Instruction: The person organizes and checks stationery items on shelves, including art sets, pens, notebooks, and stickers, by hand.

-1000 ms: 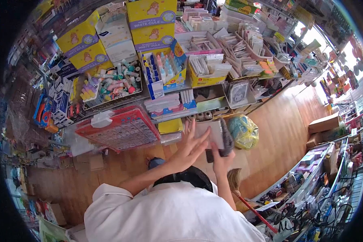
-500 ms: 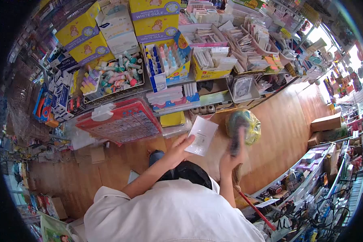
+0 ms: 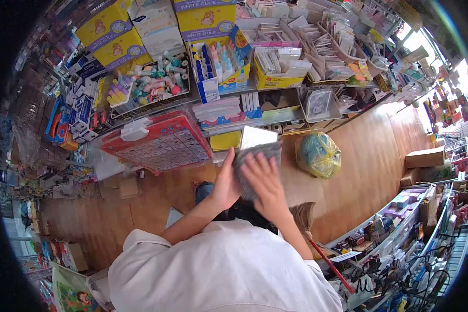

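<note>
My left hand (image 3: 226, 183) grips a flat white packet in a clear sleeve (image 3: 259, 135) by its left side, in front of the shelf. Over the lower part of that packet lies a dark grey cloth (image 3: 274, 151), slightly blurred. My right hand (image 3: 265, 186) presses the cloth onto the packet with its fingers laid over it. Most of the packet is hidden beneath cloth and fingers.
Ahead stands a shelf with yellow glue boxes (image 3: 205, 22), a tray of small bottles (image 3: 153, 83) and a red-framed chart pack (image 3: 158, 143). A yellow plastic bag (image 3: 319, 156) sits on the floor. A broom (image 3: 302, 216) leans at right beside shelving.
My right hand has swung left with the cloth, from near the yellow bag onto the white packet. My left hand has shifted slightly, and the packet has turned and is now mostly covered.
</note>
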`<state>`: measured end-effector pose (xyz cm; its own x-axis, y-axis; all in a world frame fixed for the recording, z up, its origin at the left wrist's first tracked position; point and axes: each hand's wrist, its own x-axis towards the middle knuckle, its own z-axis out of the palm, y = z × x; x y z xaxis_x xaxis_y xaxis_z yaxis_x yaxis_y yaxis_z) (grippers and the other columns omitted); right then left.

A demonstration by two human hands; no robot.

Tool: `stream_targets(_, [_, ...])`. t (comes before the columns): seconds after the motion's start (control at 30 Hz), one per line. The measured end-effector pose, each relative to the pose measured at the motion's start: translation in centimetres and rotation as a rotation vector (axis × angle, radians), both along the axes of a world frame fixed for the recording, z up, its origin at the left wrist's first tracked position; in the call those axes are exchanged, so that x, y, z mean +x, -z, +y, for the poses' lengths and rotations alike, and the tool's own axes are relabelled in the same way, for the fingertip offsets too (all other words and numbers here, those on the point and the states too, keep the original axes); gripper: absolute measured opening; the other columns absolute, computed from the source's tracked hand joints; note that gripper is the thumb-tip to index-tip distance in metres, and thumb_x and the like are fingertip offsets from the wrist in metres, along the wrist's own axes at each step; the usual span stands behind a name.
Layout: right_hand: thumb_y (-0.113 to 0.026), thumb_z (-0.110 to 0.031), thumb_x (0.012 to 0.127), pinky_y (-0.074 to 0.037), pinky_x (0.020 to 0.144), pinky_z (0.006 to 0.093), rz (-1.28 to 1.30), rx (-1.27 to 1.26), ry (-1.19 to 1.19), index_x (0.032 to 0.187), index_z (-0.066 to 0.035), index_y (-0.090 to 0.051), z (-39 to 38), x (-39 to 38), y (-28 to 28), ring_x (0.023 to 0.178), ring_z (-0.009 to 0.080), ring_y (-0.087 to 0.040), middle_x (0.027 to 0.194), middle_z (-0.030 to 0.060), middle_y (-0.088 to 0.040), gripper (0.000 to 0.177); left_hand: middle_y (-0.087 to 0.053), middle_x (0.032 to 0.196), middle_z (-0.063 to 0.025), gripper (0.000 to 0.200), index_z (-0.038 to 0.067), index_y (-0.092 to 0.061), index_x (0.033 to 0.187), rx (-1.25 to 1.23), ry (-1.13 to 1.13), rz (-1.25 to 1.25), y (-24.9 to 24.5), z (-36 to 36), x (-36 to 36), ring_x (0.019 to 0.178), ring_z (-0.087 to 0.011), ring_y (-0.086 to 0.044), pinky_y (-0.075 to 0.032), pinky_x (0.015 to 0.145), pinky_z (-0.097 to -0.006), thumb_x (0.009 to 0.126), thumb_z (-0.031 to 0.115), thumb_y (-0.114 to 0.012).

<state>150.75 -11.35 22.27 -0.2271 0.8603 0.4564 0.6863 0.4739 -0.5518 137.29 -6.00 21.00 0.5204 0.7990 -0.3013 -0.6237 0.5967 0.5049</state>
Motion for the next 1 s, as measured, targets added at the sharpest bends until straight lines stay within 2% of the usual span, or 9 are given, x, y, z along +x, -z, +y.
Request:
stream_targets(0.13, [-0.051,0.008,0.061,-0.02,0.112,0.0494,0.161,-0.157,-0.308,0.131,-0.002,-0.047,-1.7,0.9,-0.4,0.134,0.0326,-0.033,0.14,0.0161,-0.042,0.07,-0.054,0.126,-0.0088,0.059,0.008,-0.043,0.132,0.111,0.021,0.024,-0.6,1.1,-0.4,0.117,-0.0212,-0.05,-0.036,0.102,-0.038,0.096,0.054,-0.031])
stream_targets(0.37, [-0.047,0.013,0.064,-0.027,0.11,0.0423,0.68,-0.121,0.215,0.129,-0.001,-0.05,-0.6,4.5,-3.0,0.132,0.0308,-0.039,0.137,0.0172,-0.046,0.066,-0.048,0.132,-0.0093,0.057,0.009,-0.036,0.137,0.139,0.12,0.04,0.4,0.2,1.0,0.121,-0.0222,-0.047,-0.036,0.101,-0.0458,0.099,0.049,-0.023])
stream_targets(0.47, [-0.049,0.011,0.063,-0.021,0.111,0.0472,0.269,0.078,0.188,0.131,-0.002,-0.047,0.7,3.1,-1.8,0.135,0.0321,-0.033,0.14,0.0171,-0.042,0.069,-0.051,0.129,-0.0089,0.057,0.01,-0.039,0.135,0.112,0.075,0.059,-0.1,-0.8,2.3,0.118,-0.0214,-0.049,-0.039,0.099,-0.0439,0.098,0.051,-0.026])
stream_targets(0.57, [-0.051,0.009,0.063,-0.013,0.112,0.0519,0.073,-0.061,-0.085,0.135,-0.003,-0.042,-0.6,1.0,0.6,0.137,0.0358,-0.026,0.143,0.0163,-0.037,0.073,-0.054,0.125,-0.0089,0.057,0.009,-0.043,0.133,-0.064,-0.005,0.06,0.8,-1.4,1.9,0.115,-0.021,-0.052,-0.039,0.098,-0.041,0.097,0.052,-0.032])
stream_targets(0.7, [-0.047,0.011,0.063,-0.024,0.11,0.0468,0.319,-0.253,-0.286,0.13,-0.001,-0.048,-3.4,3.7,1.5,0.131,0.0321,-0.038,0.134,0.0169,-0.048,0.068,-0.054,0.126,-0.0113,0.056,0.004,-0.044,0.13,0.069,-0.057,0.065,3.1,0.2,1.6,0.111,-0.0222,-0.056,-0.042,0.098,-0.0402,0.095,0.047,-0.043])
stream_targets(0.77, [-0.046,0.007,0.069,-0.035,0.103,0.038,0.813,-0.66,-0.249,0.123,0.002,-0.054,-4.7,6.1,3.3,0.12,0.0261,-0.051,0.123,0.0152,-0.057,0.055,-0.054,0.124,-0.0125,0.044,0.003,-0.044,0.129,0.003,-0.074,0.078,3.0,1.4,1.4,0.111,-0.0248,-0.056,-0.046,0.095,-0.0441,0.094,0.029,-0.051])
stream_targets(0.83, [-0.049,0.001,0.078,-0.041,0.095,0.0302,1.123,-0.646,-0.068,0.119,0.004,-0.055,-5.4,7.2,3.9,0.107,0.0171,-0.055,0.115,0.0109,-0.061,0.042,-0.055,0.122,-0.0125,0.042,0.002,-0.044,0.128,0.138,-0.086,0.21,2.2,3.2,1.5,0.112,-0.0245,-0.055,-0.046,0.095,-0.0424,0.092,0.021,-0.054])
stream_targets(0.9, [-0.048,0.0,0.084,-0.043,0.092,0.028,1.104,-0.593,0.094,0.117,0.006,-0.055,-5.9,8.8,3.4,0.104,0.015,-0.056,0.111,0.0095,-0.062,0.035,-0.059,0.114,-0.0108,0.044,0.002,-0.046,0.124,0.285,-0.146,0.348,0.6,6.0,2.0,0.107,-0.0227,-0.058,-0.048,0.092,-0.0392,0.083,0.003,-0.062])
stream_targets(1.0, [-0.052,-0.002,0.087,-0.044,0.09,0.0284,1.176,-0.48,0.264,0.115,0.006,-0.057,-6.5,10.5,3.5,0.102,0.0164,-0.058,0.109,0.0102,-0.063,0.029,-0.06,0.114,-0.0099,0.041,0.0,-0.05,0.122,0.611,-0.32,0.542,-3.7,11.8,3.4,0.103,-0.0161,-0.058,-0.046,0.089,-0.0299,0.084,0.009,-0.064])
